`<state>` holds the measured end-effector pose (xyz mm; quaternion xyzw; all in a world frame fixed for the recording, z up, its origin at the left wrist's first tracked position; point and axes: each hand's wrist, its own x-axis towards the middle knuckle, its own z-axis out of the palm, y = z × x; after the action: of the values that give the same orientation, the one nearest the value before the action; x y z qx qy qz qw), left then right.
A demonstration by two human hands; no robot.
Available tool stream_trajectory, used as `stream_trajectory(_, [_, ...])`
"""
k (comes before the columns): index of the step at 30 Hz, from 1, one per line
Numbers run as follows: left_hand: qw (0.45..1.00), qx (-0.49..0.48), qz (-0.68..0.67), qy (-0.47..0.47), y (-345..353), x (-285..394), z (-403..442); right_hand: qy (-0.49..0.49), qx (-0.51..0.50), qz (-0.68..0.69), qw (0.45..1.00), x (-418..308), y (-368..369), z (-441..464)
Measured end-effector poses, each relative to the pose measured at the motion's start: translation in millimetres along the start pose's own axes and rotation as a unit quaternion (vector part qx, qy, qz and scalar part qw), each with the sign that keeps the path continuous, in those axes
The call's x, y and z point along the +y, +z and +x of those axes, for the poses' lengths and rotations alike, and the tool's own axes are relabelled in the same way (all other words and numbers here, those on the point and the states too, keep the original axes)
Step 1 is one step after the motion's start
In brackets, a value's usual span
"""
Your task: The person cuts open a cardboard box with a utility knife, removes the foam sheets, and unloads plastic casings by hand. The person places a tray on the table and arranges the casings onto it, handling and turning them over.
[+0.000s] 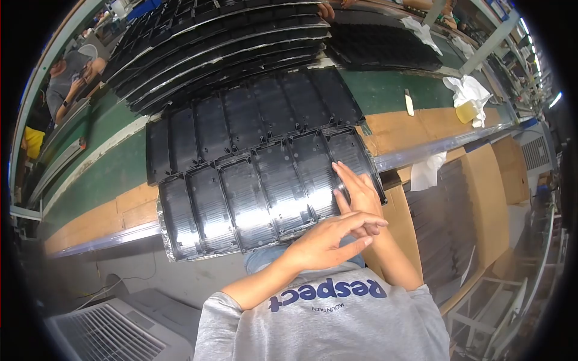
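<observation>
A black ribbed plastic panel (259,192), split into several long compartments, lies at the near edge of the green bench. Behind it, edge to edge, is a second black panel (241,120). My right hand (359,195) rests at the near panel's right end, fingers spread and fingertips on or just over its surface. In front of my body, my left hand (334,237) crosses over my right wrist, its fingers apart and holding nothing. Whether the left hand touches the wrist is hard to tell.
Tall stacks of black panels (223,42) stand at the back. On the right are a knife-like tool (409,102), crumpled white paper (466,90), yellow tape (465,112) and an open cardboard box (487,198). Another person (72,78) sits at far left.
</observation>
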<state>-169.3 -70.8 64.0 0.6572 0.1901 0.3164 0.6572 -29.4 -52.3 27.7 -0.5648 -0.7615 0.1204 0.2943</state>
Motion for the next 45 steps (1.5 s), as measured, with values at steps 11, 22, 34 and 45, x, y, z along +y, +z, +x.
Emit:
stream_trajectory(11, [0.998,-0.036,0.052,-0.013,-8,6,-6,0.073,-0.007,-0.020,0.997,0,0,5])
stream_trajectory(22, [0.988,-0.063,0.122,0.075,-4,20,-14,0.000,-0.012,-0.072,0.997,-25,18,7])
stream_trajectory(34, [0.996,-0.036,0.073,0.045,-7,30,-18,-0.017,0.089,0.002,0.996,-19,-9,16])
stream_trajectory(45, [0.862,0.460,-0.194,0.083,-17,25,0,0.283,0.009,0.798,0.532,-3,-39,-1])
